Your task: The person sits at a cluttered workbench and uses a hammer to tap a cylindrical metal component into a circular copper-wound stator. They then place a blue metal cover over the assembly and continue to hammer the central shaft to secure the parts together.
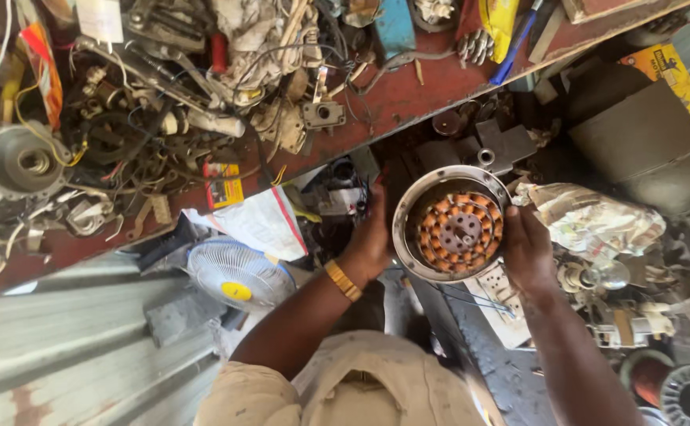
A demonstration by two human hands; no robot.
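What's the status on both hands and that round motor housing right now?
Left hand and right hand grip opposite sides of the round motor housing, copper windings facing up. Held above cluttered floor, beside the red workbench. Nothing between the hands.

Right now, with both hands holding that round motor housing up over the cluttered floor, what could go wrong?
1. The motor housing is held only at its rim by the left hand and right hand; a slip could drop it onto the parts below.
2. Its copper windings lie exposed and could be nicked against the crowded red workbench.
3. Thin wires hanging beneath might snag on the clutter.
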